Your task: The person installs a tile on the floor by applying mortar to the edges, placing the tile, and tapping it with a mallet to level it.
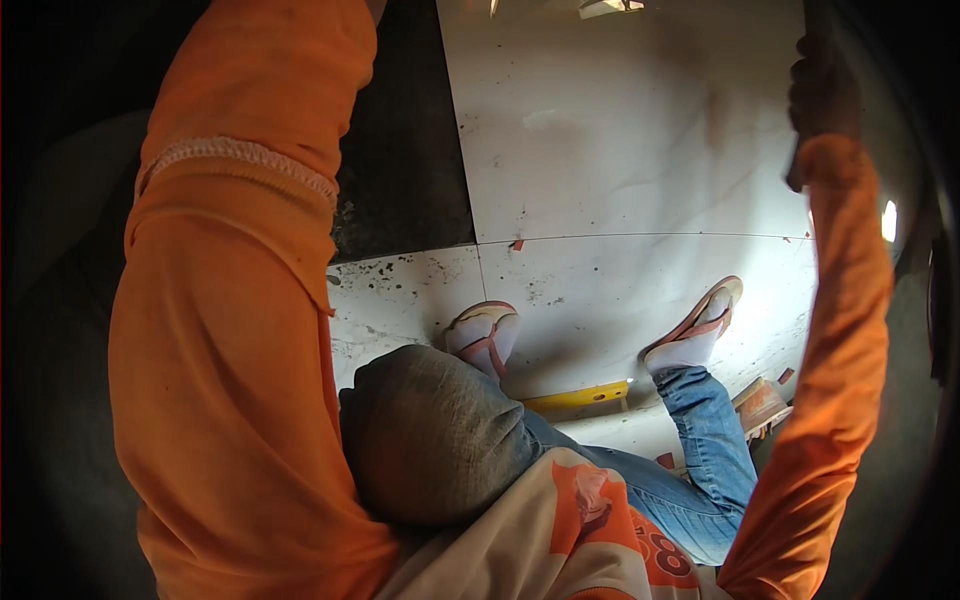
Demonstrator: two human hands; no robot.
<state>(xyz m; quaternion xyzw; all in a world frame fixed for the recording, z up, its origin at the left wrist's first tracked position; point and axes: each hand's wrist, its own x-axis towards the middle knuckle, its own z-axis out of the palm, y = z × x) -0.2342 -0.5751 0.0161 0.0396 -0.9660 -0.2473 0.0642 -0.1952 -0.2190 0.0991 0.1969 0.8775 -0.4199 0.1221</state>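
Left orange sleeve (pixel 230 320), overlapping the dark floor patch (pixel 405 150); the left hand lies outside the view, its state indiscernible. White tile (pixel 610 130) adjoins the patch's right side; farther right, the shadowed right hand (pixel 825 95) appears curled, its grip unclear.

White tiled floor (pixel 620 170): yellow bar (pixel 574 397), red chip (pixel 517 244), scattered dark grit (pixel 545 299).

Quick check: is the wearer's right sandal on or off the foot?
On: the right sandal sits under the foot, with its reddish strap crossing over the top.
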